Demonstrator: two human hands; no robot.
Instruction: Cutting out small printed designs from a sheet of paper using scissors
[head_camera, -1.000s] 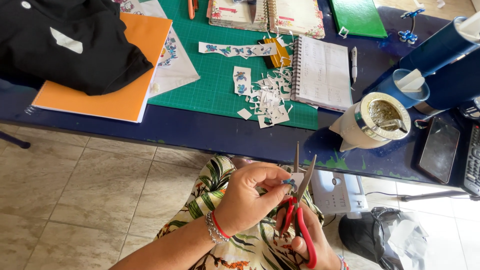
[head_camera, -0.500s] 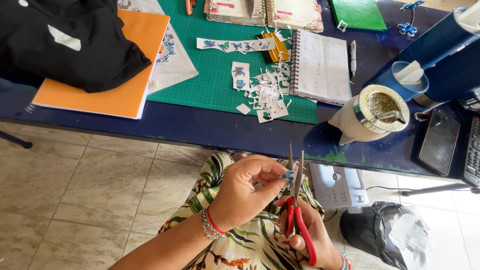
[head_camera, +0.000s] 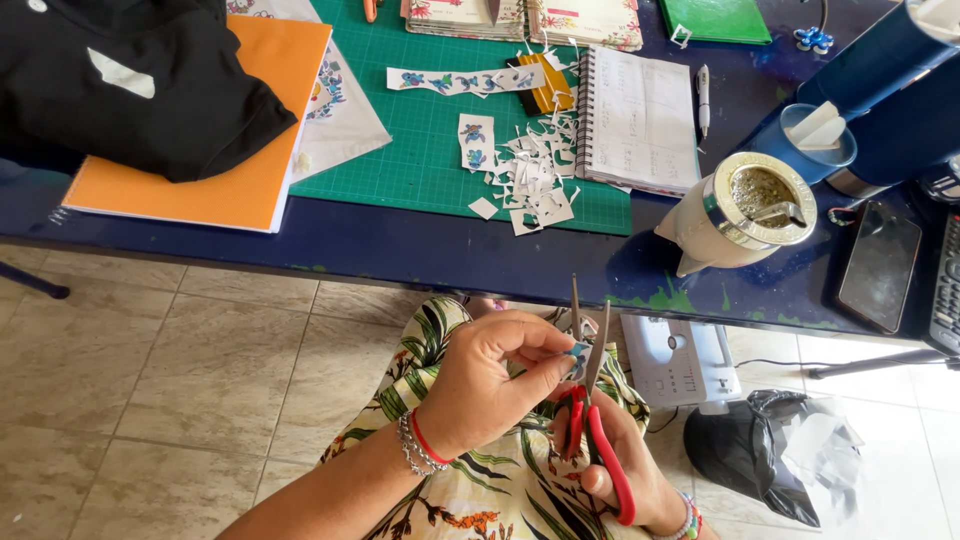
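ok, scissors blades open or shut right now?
Open. The scissors in the right hand show two blades spread in a narrow V, tips apart, around the small paper piece pinched by the left hand.

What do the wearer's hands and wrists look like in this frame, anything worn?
Both arms are bare, no sleeves or gloves. The left hand has a silver chain bracelet and a thin red band at the wrist. The right hand has a multicoloured beaded bracelet at its wrist. No rings are clearly visible.
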